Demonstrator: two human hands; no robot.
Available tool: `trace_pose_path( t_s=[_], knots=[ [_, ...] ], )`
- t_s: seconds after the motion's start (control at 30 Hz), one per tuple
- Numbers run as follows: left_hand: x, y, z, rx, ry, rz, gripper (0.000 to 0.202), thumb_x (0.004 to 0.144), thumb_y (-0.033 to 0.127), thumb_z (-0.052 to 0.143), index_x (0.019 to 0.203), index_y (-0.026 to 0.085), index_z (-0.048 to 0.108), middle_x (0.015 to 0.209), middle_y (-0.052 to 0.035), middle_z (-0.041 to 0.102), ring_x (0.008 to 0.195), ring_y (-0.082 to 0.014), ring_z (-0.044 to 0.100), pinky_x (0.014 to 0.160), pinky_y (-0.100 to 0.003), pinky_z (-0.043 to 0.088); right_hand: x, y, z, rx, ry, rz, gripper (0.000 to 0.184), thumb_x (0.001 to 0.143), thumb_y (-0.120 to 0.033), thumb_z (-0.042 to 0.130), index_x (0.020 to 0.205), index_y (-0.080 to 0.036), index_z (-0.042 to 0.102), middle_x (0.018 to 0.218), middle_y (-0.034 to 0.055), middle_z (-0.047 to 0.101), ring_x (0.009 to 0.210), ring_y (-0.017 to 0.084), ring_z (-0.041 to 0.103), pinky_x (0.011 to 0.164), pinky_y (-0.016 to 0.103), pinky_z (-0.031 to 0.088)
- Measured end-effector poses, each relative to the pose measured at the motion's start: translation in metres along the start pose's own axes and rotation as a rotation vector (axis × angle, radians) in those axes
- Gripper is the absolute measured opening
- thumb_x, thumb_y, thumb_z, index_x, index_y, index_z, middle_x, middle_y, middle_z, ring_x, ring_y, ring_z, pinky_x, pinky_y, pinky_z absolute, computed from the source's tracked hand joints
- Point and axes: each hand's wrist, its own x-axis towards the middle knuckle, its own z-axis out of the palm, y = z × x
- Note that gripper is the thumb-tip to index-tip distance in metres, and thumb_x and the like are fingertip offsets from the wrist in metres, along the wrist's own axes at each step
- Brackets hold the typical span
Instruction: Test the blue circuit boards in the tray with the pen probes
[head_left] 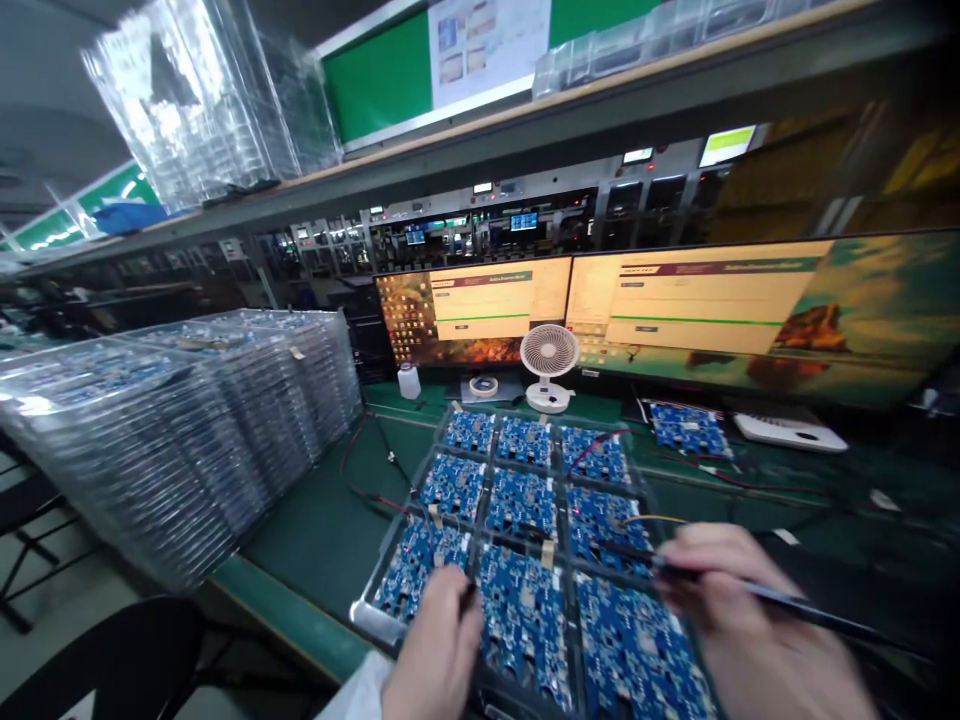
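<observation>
Two hands low over tray (pixel 367 618) of blue circuit boards (pixel 523 500), apart, one per side. Left hand (pixel 435 650) curled, fingertips pinched on small dark probe tip at board in near-left cell (pixel 420 565); grip blurred. Right hand (pixel 739 625) closed around thin dark cable (pixel 817 615) trailing right, held like pen for reach across grid. Boards sit one per cell, so each stays put. Stacked clear trays (pixel 180 440) to left within arm's reach. Small fan (pixel 550 365) and two monitors (pixel 675 300) behind, facing worker.
</observation>
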Motion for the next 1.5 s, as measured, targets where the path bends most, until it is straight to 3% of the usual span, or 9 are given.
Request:
trace_pose_path(
  t_s=[0.03, 0.1, 0.17, 0.3, 0.5, 0.7, 0.9, 1.33, 1.5],
  knots=[
    [0.006, -0.011, -0.003, 0.099, 0.165, -0.029, 0.031, 0.095, 0.038, 0.028, 0.101, 0.017, 0.049, 0.098, -0.0117, 0.058, 0.094, -0.0225, 0.054, 0.092, -0.047, 0.042, -0.005, -0.001, 0.016, 0.004, -0.117, -0.010, 0.023, 0.094, -0.040, 0.047, 0.081, -0.025, 0.060, 0.089, 0.0072, 0.053, 0.071, 0.017, 0.054, 0.054, 0.029, 0.047],
    [0.016, -0.033, -0.008, 0.345, 0.447, -0.061, 0.029, 0.091, 0.038, 0.039, 0.108, 0.016, 0.047, 0.107, -0.0137, 0.058, 0.106, -0.0267, 0.053, 0.104, -0.057, 0.030, -0.017, 0.003, 0.052, 0.078, -0.182, -0.031, 0.023, 0.093, -0.036, 0.049, 0.077, -0.024, 0.060, 0.086, 0.0064, 0.055, 0.078, 0.019, 0.055, 0.065, 0.031, 0.048],
    [0.021, -0.053, -0.009, 0.555, 0.561, -0.072, 0.038, 0.085, 0.035, 0.051, 0.116, 0.014, 0.043, 0.118, -0.0161, 0.057, 0.116, -0.0308, 0.050, 0.109, -0.065, 0.016, -0.027, 0.016, 0.083, 0.124, -0.262, 0.060, 0.019, 0.090, -0.037, 0.053, 0.078, -0.023, 0.058, 0.088, 0.0056, 0.057, 0.086, 0.021, 0.055, 0.077, 0.034, 0.047],
    [0.020, -0.073, -0.006, 0.734, 0.511, -0.087, 0.050, 0.079, 0.031, 0.056, 0.122, 0.012, 0.040, 0.123, -0.0197, 0.058, 0.120, -0.0326, 0.051, 0.109, -0.067, 0.013, -0.039, 0.044, 0.130, 0.142, -0.386, 0.162, 0.017, 0.086, -0.037, 0.054, 0.078, -0.022, 0.057, 0.082, 0.0038, 0.059, 0.080, 0.020, 0.057, 0.073, 0.033, 0.047],
    [0.020, -0.067, -0.006, 0.703, 0.379, -0.147, 0.041, 0.076, 0.032, 0.057, 0.111, 0.014, 0.045, 0.115, -0.0163, 0.064, 0.112, -0.0294, 0.059, 0.112, -0.063, 0.015, -0.046, 0.060, 0.172, 0.172, -0.497, 0.304, 0.017, 0.085, -0.038, 0.050, 0.083, -0.022, 0.055, 0.071, 0.0003, 0.060, 0.063, 0.018, 0.058, 0.059, 0.029, 0.046],
    [0.022, -0.072, -0.007, 0.663, 0.364, -0.126, 0.038, 0.074, 0.034, 0.060, 0.105, 0.016, 0.047, 0.110, -0.0122, 0.065, 0.111, -0.0284, 0.060, 0.113, -0.056, 0.024, -0.054, 0.070, 0.182, 0.137, -0.511, 0.341, 0.020, 0.086, -0.039, 0.049, 0.077, -0.022, 0.053, 0.065, -0.0008, 0.058, 0.061, 0.018, 0.056, 0.058, 0.029, 0.042],
    [0.021, -0.076, -0.006, 0.616, 0.399, -0.127, 0.038, 0.072, 0.031, 0.059, 0.106, 0.019, 0.048, 0.107, -0.0102, 0.065, 0.111, -0.0304, 0.059, 0.099, -0.050, 0.043, -0.057, 0.070, 0.181, 0.121, -0.505, 0.313, 0.022, 0.086, -0.041, 0.049, 0.076, -0.021, 0.053, 0.067, -0.0006, 0.057, 0.062, 0.017, 0.053, 0.060, 0.029, 0.040],
    [0.021, -0.076, -0.006, 0.629, 0.412, -0.116, 0.038, 0.072, 0.031, 0.062, 0.106, 0.019, 0.050, 0.104, -0.0098, 0.065, 0.107, -0.0287, 0.060, 0.098, -0.047, 0.044, -0.058, 0.068, 0.182, 0.121, -0.511, 0.288, 0.022, 0.087, -0.039, 0.049, 0.075, -0.022, 0.054, 0.070, -0.0002, 0.057, 0.067, 0.018, 0.055, 0.064, 0.029, 0.039],
    [0.020, -0.078, -0.005, 0.630, 0.397, -0.121, 0.039, 0.074, 0.034, 0.061, 0.108, 0.019, 0.049, 0.106, -0.0104, 0.064, 0.110, -0.0311, 0.059, 0.096, -0.049, 0.045, -0.056, 0.067, 0.181, 0.165, -0.487, 0.328, 0.023, 0.085, -0.040, 0.051, 0.073, -0.021, 0.054, 0.064, -0.0012, 0.056, 0.060, 0.017, 0.053, 0.059, 0.028, 0.038]
  ],
)
